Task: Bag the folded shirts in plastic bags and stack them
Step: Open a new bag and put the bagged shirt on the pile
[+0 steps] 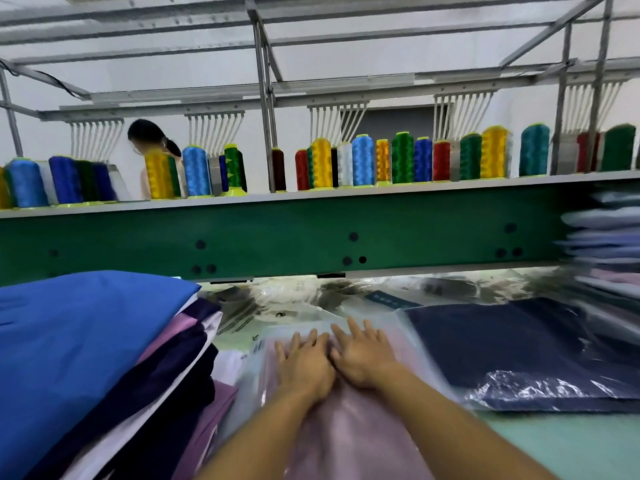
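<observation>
A pale green worktable (554, 448) runs below a long green machine beam (277, 233) (coloured thread cones (362, 161) line its top). On the table lies a folded pale pink shirt in a clear plastic bag (346, 441). The left hand (304, 370) and right hand (363, 358) press flat on its far end, side by side, fingers straight and spread. Right of the pink shirt sits a bagged navy shirt (519, 348); left of it, a pile of unbagged shirts (86, 323). Blur smears the bag's edges, and its near end is cut off.

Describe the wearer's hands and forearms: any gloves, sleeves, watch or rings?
The left hand and right hand are bare, with no gloves. The left forearm and right forearm are bare too, with no sleeve in view down to the frame edge. No watch, bracelet or ring shows, though the picture is a little blurred.
</observation>
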Demonstrator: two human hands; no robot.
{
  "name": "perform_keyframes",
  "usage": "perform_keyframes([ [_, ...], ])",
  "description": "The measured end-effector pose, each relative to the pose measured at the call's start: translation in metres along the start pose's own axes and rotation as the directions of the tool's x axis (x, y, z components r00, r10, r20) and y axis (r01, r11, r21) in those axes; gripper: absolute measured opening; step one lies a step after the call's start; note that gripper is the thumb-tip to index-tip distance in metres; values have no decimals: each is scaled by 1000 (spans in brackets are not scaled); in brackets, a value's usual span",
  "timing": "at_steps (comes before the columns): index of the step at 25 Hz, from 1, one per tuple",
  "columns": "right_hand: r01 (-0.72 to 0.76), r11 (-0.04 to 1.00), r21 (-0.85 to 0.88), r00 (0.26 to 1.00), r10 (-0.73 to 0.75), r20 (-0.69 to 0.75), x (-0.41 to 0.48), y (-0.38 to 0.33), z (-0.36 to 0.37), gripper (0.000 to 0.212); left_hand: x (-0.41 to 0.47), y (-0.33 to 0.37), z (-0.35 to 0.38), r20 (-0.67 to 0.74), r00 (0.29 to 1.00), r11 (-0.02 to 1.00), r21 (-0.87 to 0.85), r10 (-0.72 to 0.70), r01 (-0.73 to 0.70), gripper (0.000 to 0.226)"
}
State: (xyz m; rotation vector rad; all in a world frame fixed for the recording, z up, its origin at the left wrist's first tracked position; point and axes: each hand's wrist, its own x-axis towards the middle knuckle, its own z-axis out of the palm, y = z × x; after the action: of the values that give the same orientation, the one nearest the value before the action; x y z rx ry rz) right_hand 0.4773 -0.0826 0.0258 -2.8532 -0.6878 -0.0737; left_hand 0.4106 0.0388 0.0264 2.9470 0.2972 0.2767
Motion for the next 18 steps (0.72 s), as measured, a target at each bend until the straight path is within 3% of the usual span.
perform_keyframes([
  [3, -58, 997, -44, 995, 61, 80, 10, 9, 14, 72, 4, -13, 12, 24, 998, 998, 42, -55, 54, 53],
  [8, -143, 987, -71, 985, 149, 82, 7, 26, 13, 93, 1, -24, 19, -1, 978, 976, 54, -210, 210, 77],
  [11, -208, 977, -41, 977, 209, 36, -5, 33, 7, 82, -5, -27, 13, 28, 951, 948, 87, -309, 306, 81],
  [13, -251, 958, -136, 968, 245, -62, -16, 32, -4, 64, -7, -18, -2, 50, 932, 919, 196, -358, 343, 78],
  [15, -268, 938, -222, 959, 236, -158, -31, 27, -16, 51, -16, -2, -19, 78, 938, 923, 222, -339, 315, 76],
  [18, -202, 958, -202, 971, 169, -169, -57, 20, -29, 49, -41, 19, -34, 103, 968, 967, 142, -228, 212, 65],
])
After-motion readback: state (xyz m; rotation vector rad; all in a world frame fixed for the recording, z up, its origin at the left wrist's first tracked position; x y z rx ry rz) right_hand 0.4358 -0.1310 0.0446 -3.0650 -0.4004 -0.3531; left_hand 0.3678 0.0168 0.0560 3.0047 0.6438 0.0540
